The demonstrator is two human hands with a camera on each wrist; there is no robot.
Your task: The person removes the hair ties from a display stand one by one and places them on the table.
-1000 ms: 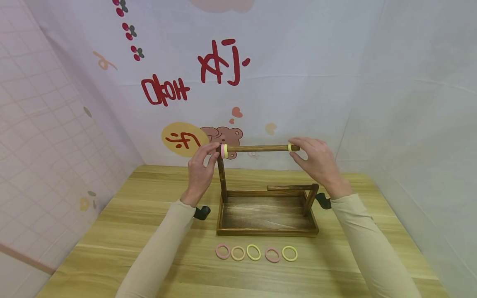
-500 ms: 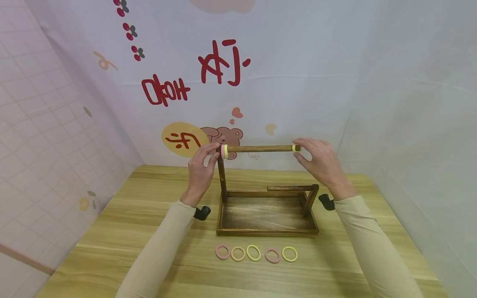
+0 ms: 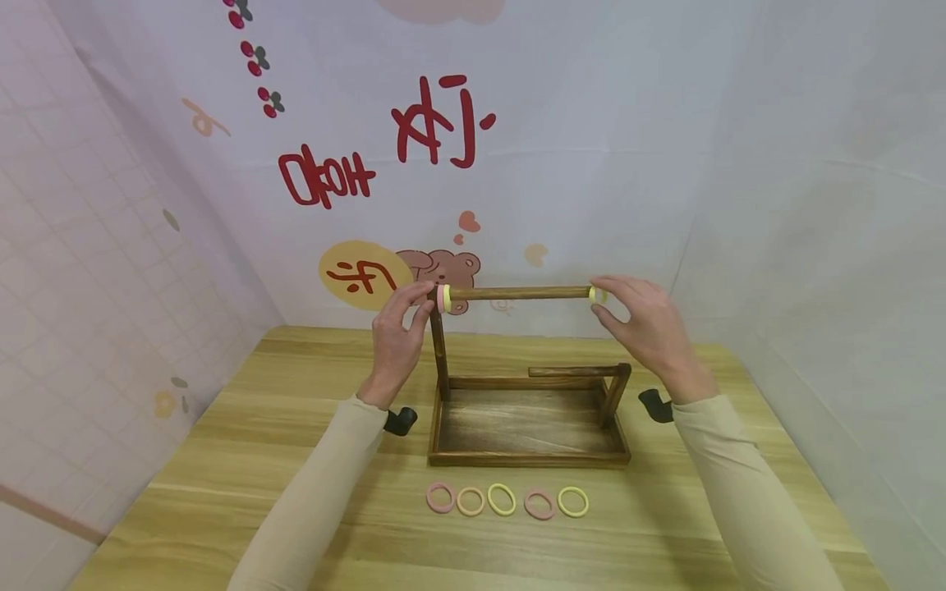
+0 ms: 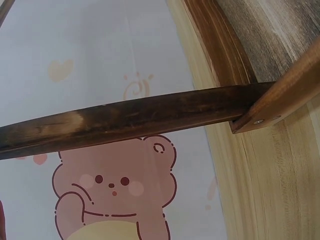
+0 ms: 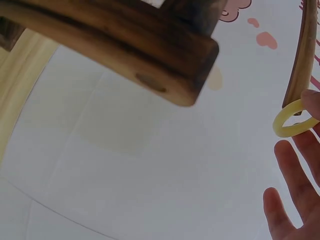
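A wooden rack (image 3: pixel 439 353) carries a long upper rod (image 3: pixel 525 293) and a short lower rod (image 3: pixel 569 373). My left hand (image 3: pixel 399 336) pinches the top of the tall post at the long rod's left end. Right beside those fingers, a pink ring (image 3: pixel 440 299) and a yellow ring (image 3: pixel 447 300) hang on the rod. Another yellow ring (image 5: pixel 282 125) is pinched between thumb and fingers of my right hand (image 3: pixel 645 324), at the free right end of the rod. Its hole shows white in the head view, and it appears just past the tip. The left wrist view shows the post (image 4: pixel 150 117).
On the table (image 3: pixel 296 460), in front of the rack, lies a row of rings: pink (image 3: pixel 441 497), peach (image 3: pixel 470 501), yellow (image 3: pixel 502 499), pink (image 3: pixel 539 505) and yellow (image 3: pixel 572 501). The rack's tray base (image 3: pixel 528 460) has low walls. A printed cloth (image 3: pixel 591 164) hangs behind.
My right hand has drawn the yellow ring rightward along the upper rod to its free end, where it appears to have come off. The left hand keeps its place.
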